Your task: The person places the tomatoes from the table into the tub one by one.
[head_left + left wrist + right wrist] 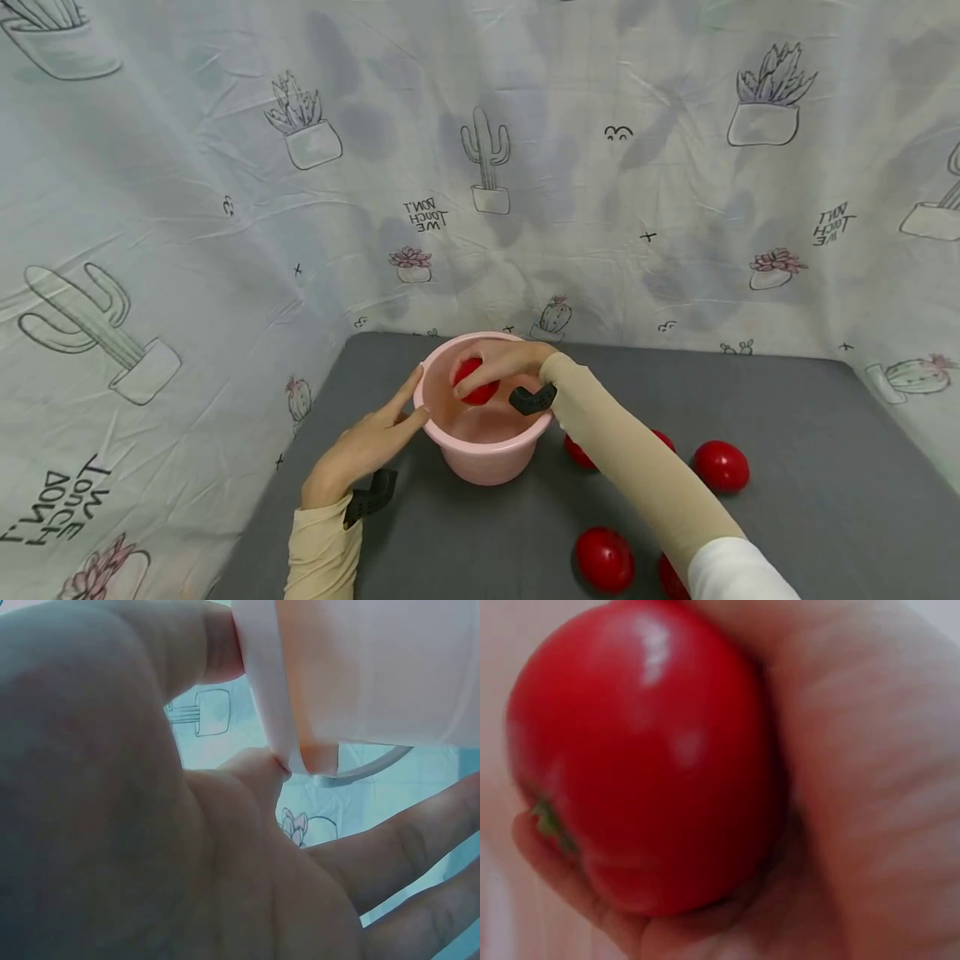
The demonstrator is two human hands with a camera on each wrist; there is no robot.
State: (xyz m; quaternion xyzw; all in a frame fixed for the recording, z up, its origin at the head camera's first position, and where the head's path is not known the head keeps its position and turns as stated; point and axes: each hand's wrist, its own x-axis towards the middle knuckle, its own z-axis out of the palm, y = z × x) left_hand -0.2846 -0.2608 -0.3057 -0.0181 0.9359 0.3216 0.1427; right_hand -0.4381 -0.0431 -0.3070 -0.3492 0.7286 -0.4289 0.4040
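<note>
My right hand (498, 362) reaches over the far rim into a pink tub (487, 467) and grips a red tomato (474, 385). In the right wrist view, the fingers curl round the tomato (652, 765), its green stem end facing down and left. Beside the tub's left rim is my left hand (367, 446), thumb and a finger touching the rim from outside. Up close in the left wrist view, the left hand (217, 847) has these two against the tub's rim (274, 690), while other fingers stretch out straight below the wall.
On the grey table (450, 550), several more tomatoes lie right of the tub, including one tomato (722, 467) further right and another tomato (604, 560) nearer me. My right forearm partly covers some. A cactus-print cloth (555, 208) hangs behind and at the sides.
</note>
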